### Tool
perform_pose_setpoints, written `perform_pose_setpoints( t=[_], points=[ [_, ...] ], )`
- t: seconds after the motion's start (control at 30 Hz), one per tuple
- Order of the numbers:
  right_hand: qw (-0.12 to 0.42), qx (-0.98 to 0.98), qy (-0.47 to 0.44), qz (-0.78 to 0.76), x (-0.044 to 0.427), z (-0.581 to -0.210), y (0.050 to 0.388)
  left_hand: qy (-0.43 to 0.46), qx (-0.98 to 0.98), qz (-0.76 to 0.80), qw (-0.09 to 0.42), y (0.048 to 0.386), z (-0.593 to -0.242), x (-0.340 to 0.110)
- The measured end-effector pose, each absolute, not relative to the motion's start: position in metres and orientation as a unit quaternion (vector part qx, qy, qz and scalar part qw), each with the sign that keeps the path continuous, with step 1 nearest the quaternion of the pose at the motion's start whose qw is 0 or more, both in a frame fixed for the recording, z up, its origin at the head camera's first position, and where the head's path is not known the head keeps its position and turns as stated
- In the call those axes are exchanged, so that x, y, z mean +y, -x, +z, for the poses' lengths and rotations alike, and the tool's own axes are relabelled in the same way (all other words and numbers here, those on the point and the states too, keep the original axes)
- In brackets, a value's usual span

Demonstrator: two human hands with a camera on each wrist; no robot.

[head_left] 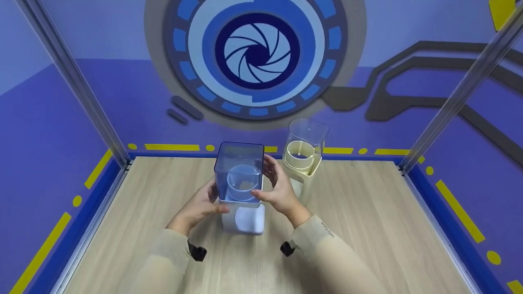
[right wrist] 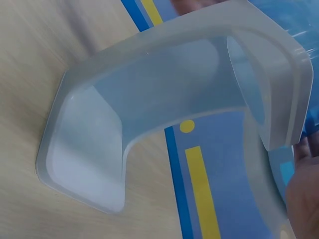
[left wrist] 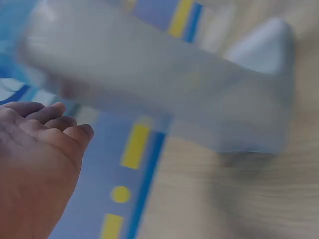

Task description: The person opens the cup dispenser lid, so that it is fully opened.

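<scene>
A dispenser with a see-through blue bin (head_left: 241, 163) on a white curved stand (head_left: 250, 220) is between the two hands. The right hand (head_left: 282, 194) holds the bin at its right side, its thumb across the front and its fingers toward the back. At the left side is the left hand (head_left: 200, 206), its thumb in front of the lower bin edge. In the left wrist view the left fingers (left wrist: 65, 122) are loosely bent beside the blurred white body (left wrist: 149, 69); contact cannot be made out. The stand's flat foot (right wrist: 89, 149) shows in the right wrist view.
A second dispenser, with a cream ring (head_left: 300, 157) and a clear bin (head_left: 308, 128), stands behind the right hand near the back wall. Metal frame posts (head_left: 77, 81) rise at the corners of the wooden table (head_left: 367, 228). Blue-purple panels enclose three sides.
</scene>
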State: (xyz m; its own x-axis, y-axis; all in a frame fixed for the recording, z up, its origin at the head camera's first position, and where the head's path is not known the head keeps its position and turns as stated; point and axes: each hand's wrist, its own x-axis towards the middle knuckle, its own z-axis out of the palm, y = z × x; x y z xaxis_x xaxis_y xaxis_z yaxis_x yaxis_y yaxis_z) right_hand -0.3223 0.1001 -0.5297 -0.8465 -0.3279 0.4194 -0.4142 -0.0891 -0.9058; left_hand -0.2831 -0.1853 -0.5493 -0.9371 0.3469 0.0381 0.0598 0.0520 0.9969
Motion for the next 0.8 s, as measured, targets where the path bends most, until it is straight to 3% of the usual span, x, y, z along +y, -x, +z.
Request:
perform_pose_setpoints(
  t=[0.27, 0.47, 0.8],
  points=[
    [0.016, -0.671, -0.282, 0.685, 0.102, -0.534, 0.314, -0.132, 0.738, 0.656, 0.082, 0.28, -0.58, -0.17],
    [0.029, -0.675, -0.296, 0.675, 0.1, -0.536, 0.309, -0.157, 0.737, 0.656, 0.042, 0.279, -0.579, -0.172],
    [0.04, -0.682, -0.3, 0.666, 0.099, -0.537, 0.3, -0.153, 0.723, 0.673, 0.02, 0.269, -0.579, -0.169]
  ],
)
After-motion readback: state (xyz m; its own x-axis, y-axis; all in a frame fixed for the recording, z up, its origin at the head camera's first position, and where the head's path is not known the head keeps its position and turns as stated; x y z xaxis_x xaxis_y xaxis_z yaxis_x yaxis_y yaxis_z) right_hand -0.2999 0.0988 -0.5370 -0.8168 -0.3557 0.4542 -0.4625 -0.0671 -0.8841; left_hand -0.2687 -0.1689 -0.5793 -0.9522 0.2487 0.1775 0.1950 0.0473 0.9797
